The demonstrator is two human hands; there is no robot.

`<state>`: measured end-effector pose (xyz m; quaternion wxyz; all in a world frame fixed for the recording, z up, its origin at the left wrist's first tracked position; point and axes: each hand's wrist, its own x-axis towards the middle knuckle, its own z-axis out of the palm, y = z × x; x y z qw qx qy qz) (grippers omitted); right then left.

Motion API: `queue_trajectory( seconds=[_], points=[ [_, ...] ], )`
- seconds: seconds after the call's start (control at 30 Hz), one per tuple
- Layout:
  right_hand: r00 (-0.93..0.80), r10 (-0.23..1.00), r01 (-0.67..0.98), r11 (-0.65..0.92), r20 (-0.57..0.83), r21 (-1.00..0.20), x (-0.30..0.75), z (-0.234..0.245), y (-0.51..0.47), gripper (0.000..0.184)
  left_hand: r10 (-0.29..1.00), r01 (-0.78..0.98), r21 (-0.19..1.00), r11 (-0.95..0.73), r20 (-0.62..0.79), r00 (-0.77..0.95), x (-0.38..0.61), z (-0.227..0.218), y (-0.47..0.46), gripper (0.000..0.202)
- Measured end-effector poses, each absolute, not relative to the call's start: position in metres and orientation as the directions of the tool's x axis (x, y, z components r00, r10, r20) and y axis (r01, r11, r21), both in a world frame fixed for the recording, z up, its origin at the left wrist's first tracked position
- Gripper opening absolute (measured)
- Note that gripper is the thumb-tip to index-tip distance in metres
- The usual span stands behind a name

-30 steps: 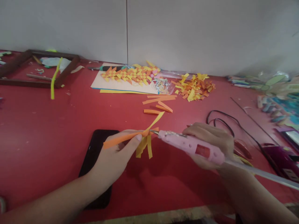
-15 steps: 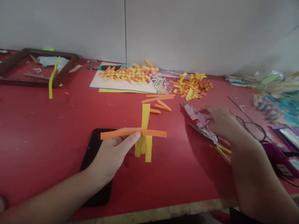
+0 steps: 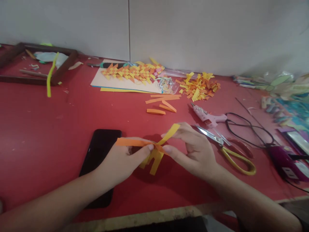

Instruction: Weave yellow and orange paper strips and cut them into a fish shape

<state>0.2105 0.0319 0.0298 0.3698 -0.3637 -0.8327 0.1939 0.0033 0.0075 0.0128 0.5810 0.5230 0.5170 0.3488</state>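
Note:
Between thumb and fingers, my left hand (image 3: 130, 158) pinches crossed paper strips near their middle. An orange paper strip (image 3: 131, 142) reaches left over that hand. Yellow paper strips (image 3: 156, 162) hang below the crossing, and one yellow end (image 3: 170, 133) slants up to the right. My right hand (image 3: 193, 148) is closed on the orange strip's right end, thumb tip just right of the crossing; its fingers are partly hidden behind the paper. Beyond the hands lie several loose orange strips (image 3: 156, 111). A black phone (image 3: 101, 161) is partly under my left forearm.
Right of my hands lie a pink glue gun (image 3: 210, 118), yellow-handled scissors (image 3: 238, 161) and a purple power strip (image 3: 286, 161) with a looped cord. Woven orange-yellow paper (image 3: 132, 73) and a heap of paper pieces (image 3: 200, 85) sit at the back. A wooden frame (image 3: 24, 80) is at left.
My right hand has come left from the glue gun to the paper strips and gripped the orange one. The upper yellow end now leans right. The glue gun lies on the table.

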Motion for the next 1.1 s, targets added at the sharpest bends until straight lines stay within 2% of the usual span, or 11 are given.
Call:
queue_trajectory(
  seconds=[0.07, 0.23, 0.5, 0.7, 1.1],
  points=[
    [-0.471, 0.716, 0.444, 0.697, 0.515, -0.563, 0.2094, 0.0304, 0.0309, 0.005, 0.942, 0.139, 0.971, 0.192, -0.222, 0.251, 0.0038, 0.0138, 0.0079, 0.019],
    [-0.528, 0.616, 0.442, 0.787, 0.584, -0.430, 0.2141, 0.0314, 0.0333, 0.008, 0.943, 0.141, 0.975, 0.174, -0.206, 0.263, 0.0035, 0.0135, 0.0078, 0.019],
    [-0.592, 0.485, 0.477, 0.855, 0.643, -0.206, 0.2144, 0.0259, 0.0275, 0.007, 0.942, 0.117, 0.964, 0.240, -0.261, 0.211, 0.0053, 0.0181, 0.0076, 0.017],
    [-0.582, 0.467, 0.488, 0.855, 0.666, -0.174, 0.2106, 0.0228, 0.0271, 0.016, 0.905, 0.000, 0.937, 0.348, -0.336, 0.261, 0.0044, 0.0130, 0.0076, 0.024],
    [-0.616, 0.447, 0.532, 0.844, 0.649, -0.075, 0.2114, 0.0232, 0.0260, 0.014, 0.868, 0.022, 0.896, 0.443, -0.435, 0.240, 0.0060, 0.0153, 0.0079, 0.028]
  ],
)
